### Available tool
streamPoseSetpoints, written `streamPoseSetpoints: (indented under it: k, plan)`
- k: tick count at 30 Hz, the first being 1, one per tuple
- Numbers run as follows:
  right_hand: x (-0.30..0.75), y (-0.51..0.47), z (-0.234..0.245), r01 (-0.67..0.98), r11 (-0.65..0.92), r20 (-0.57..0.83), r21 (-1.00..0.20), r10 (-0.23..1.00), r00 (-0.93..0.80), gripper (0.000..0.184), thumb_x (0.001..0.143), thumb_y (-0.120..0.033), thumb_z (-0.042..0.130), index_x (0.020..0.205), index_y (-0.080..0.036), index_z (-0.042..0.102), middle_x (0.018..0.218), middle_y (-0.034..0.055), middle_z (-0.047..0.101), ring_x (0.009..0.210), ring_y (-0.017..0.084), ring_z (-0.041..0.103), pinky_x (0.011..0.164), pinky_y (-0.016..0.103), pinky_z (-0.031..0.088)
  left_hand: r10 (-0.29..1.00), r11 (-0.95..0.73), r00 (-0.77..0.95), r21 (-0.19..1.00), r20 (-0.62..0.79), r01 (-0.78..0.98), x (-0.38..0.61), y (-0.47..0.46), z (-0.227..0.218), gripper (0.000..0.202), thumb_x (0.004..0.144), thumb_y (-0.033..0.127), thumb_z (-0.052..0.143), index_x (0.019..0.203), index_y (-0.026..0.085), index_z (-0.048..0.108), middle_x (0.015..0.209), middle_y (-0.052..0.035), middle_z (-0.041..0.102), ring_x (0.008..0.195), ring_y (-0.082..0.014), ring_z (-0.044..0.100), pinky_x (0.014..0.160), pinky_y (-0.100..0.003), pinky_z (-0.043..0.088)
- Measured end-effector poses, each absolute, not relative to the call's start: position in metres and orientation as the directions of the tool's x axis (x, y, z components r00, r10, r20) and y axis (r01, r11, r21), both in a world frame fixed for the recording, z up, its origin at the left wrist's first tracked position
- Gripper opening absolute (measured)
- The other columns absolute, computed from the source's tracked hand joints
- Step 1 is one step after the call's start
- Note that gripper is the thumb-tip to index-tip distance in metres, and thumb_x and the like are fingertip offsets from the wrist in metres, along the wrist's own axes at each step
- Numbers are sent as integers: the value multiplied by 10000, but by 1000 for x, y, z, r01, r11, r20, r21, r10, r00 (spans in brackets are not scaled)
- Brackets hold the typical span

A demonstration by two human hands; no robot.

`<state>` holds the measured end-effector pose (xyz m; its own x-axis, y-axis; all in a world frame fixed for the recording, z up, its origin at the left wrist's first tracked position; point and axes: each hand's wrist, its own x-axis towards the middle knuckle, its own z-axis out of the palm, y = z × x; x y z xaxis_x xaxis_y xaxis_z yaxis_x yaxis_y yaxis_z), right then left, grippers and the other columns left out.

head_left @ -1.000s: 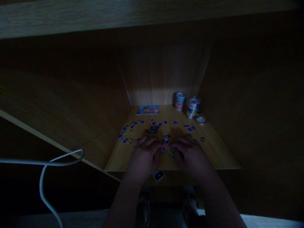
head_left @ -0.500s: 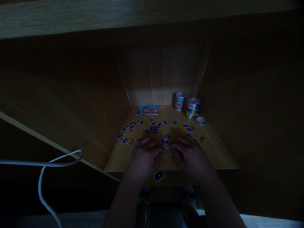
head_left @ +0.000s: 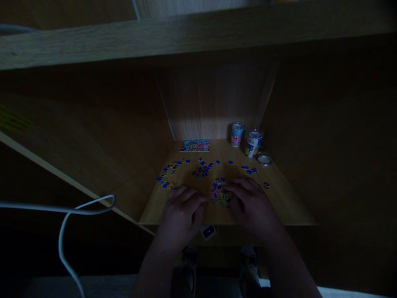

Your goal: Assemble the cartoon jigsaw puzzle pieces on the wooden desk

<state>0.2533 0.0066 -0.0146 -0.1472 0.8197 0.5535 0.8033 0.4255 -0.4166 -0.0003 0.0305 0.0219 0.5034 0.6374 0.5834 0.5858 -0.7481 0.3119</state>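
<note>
In the dim head view, a small joined section of jigsaw puzzle, with a pink figure and a yellow one, lies near the front of the wooden shelf board. My right hand grips its right edge, thumb and forefinger on the pieces. Left of it, my left hand is just off the section, thumb and fingers apart and nothing visible in them. Loose blue puzzle pieces lie behind the section. More pieces form a curve at the left, some of them yellow.
A colourful picture card lies at the back left. Two printed cans stand at the back right, near a round lid. Side walls and an upper shelf edge enclose the space. A white cable hangs at the left.
My left hand has drawn away to the left from the joined puzzle section. My right hand stays at its right edge. The view has tilted slightly, showing more above the upper shelf.
</note>
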Motion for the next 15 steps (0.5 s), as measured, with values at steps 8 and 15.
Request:
streamPoseSetpoints:
  k: [8, 15]
  plan:
    - [256, 4, -11, 818, 377, 650, -434, 760, -6, 326, 1009, -126, 589, 1191, -275, 815, 1202, 89, 783, 1173, 311, 698, 1055, 493, 584, 714, -532, 222, 307, 664, 789, -46, 16, 37, 242, 1037, 130, 571, 942, 265, 747, 932, -28, 793, 926, -258, 717, 842, -418, 567]
    - [257, 1, -10, 816, 374, 682, -440, 731, 33, 267, 1037, -138, 575, 1104, -262, 801, 1113, 75, 800, 1102, 294, 713, 989, 464, 579, 821, -229, 48, 250, 569, 941, -62, 24, 21, 232, 1003, 134, 576, 1068, 219, 782, 1051, -104, 813, 994, -339, 752, 867, -474, 612]
